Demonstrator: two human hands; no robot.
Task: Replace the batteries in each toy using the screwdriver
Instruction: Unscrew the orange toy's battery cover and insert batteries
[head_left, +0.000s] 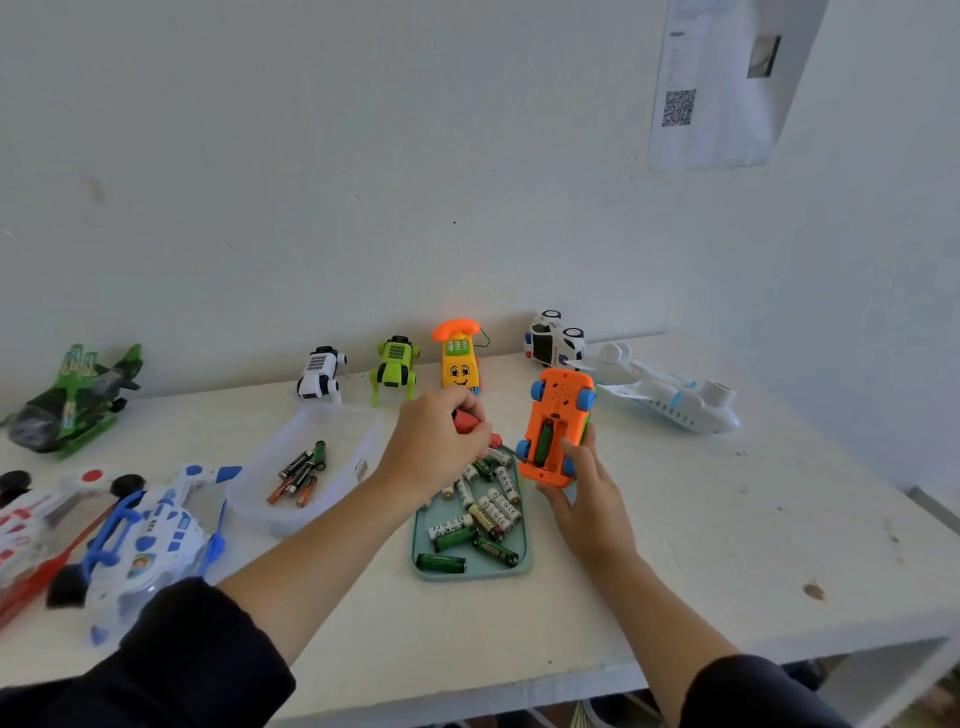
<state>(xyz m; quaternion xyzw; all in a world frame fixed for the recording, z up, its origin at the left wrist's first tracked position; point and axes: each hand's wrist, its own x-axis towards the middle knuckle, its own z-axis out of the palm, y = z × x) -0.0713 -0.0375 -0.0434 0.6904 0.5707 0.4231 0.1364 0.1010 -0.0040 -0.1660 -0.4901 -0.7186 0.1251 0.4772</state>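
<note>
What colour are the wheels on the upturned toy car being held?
Blue, on the orange toy car held by the right hand; seen in the head view.

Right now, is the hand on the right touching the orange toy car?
Touching. The head view shows the right hand holding the upturned orange toy car from below, its fingers curled round the car's lower end and side, with no gap.

Even, soft daylight — no glare, only faint shadows under the toys along the wall (363, 156). Wide-angle distortion bows the table (727, 545) edge at lower right; toys at far left appear smeared — the centre stays reasonably sharp.
</note>
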